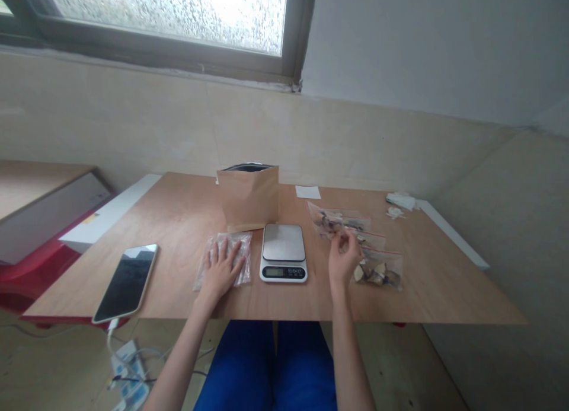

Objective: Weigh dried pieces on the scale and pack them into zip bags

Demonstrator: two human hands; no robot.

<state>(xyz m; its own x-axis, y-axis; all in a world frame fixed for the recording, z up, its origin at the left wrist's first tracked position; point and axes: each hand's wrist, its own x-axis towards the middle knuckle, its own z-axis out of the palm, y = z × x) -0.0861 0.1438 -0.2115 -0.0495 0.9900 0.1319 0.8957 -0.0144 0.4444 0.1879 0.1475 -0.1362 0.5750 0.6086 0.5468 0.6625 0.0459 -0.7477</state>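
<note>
My left hand (221,267) lies flat, fingers spread, on a stack of empty clear zip bags (242,245) on the wooden table (178,221). My right hand (343,257) is raised just over the table with fingers curled, pinching at the edge of a filled zip bag (368,239). Two more filled bags lie there: one farther back (340,220) and one nearer (382,271) with pale chunks inside. A small digital kitchen scale (283,252) sits between my hands, its platform bare. Behind it stands an open brown paper pouch (248,197).
A smartphone (127,282) lies at the table's front left, with a cable hanging down to a power strip (127,375) on the floor. A white paper slip (307,192) and crumpled white scraps (400,202) lie at the back. A red object (40,268) stands at the left.
</note>
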